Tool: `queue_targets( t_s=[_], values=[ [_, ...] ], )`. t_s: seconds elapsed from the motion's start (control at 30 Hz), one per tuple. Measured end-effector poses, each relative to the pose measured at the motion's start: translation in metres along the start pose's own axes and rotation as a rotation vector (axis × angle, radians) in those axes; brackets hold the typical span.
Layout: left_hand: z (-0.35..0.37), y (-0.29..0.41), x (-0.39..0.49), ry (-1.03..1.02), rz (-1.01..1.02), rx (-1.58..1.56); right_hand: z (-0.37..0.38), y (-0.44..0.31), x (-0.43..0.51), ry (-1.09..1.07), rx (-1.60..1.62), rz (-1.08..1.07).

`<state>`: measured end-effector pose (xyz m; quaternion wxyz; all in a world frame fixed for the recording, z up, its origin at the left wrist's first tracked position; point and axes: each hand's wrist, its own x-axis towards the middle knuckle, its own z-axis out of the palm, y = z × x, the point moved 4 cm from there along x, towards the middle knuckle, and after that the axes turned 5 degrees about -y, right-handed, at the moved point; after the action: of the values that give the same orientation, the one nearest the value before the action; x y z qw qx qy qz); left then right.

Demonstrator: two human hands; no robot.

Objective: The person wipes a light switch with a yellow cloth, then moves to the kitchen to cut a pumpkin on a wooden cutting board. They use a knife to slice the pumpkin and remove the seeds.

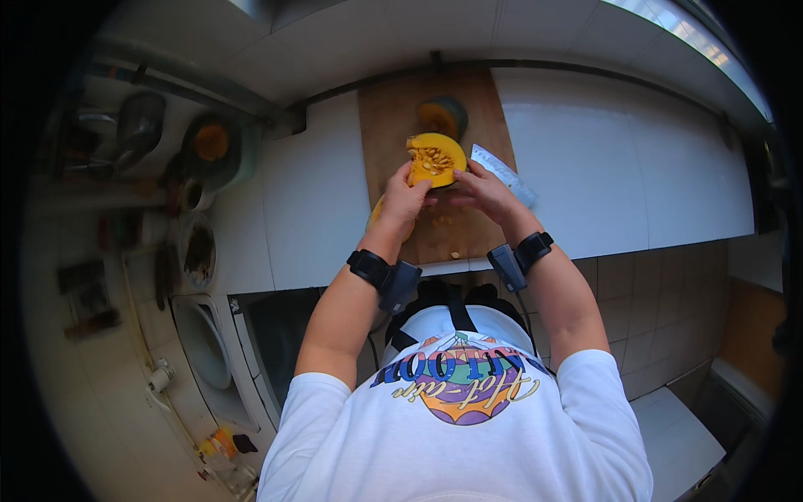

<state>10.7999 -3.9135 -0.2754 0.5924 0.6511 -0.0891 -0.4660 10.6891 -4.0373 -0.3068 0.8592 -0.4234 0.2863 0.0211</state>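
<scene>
My left hand [403, 199] grips the cut left side of a pumpkin piece [457, 154] with yellow flesh, its hollow full of seeds and pulp. At the piece's lower right edge, my right hand [489, 193] holds it with the fingertips. Both hands are above a wooden cutting board [389, 135]. Behind the held piece lies another green-skinned pumpkin piece [461, 113], cut face towards me. A further yellow pumpkin piece [375, 216] is mostly hidden under my left forearm. Beyond my right hand rests a broad shiny blade [499, 168], seemingly a cleaver's; its handle is not visible.
Loose seeds [455, 255] lie near the board's front edge. The board rests on a white tiled counter [577, 163]. Leftward are a dark bowl [232, 160] with something orange inside, a plate [209, 267] of dark scraps and a white basin [210, 345]. A pipe [539, 63] runs along the back wall.
</scene>
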Motion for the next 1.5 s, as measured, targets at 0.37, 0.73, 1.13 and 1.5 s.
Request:
queue_targets(
  t_s=[0.37, 0.73, 1.13, 1.5],
  values=[
    [0.007, 0.002, 0.029, 0.091, 0.288, 0.857, -0.073, 0.007, -0.082, 0.608, -1.357, -0.319],
    [0.037, 0.030, -0.020, 0.336, 0.656, 1.131, -0.082, 0.023, -0.125, 0.550, -1.516, -0.391],
    [0.123, 0.014, -0.073, -0.249, 1.018, 1.342, -0.033, -0.065, -0.209, 0.353, -1.694, -0.707],
    [0.050, 0.020, -0.035, 0.131, 0.548, 0.637, -0.072, -0.085, -0.256, 0.317, -1.098, -0.537]
  ],
)
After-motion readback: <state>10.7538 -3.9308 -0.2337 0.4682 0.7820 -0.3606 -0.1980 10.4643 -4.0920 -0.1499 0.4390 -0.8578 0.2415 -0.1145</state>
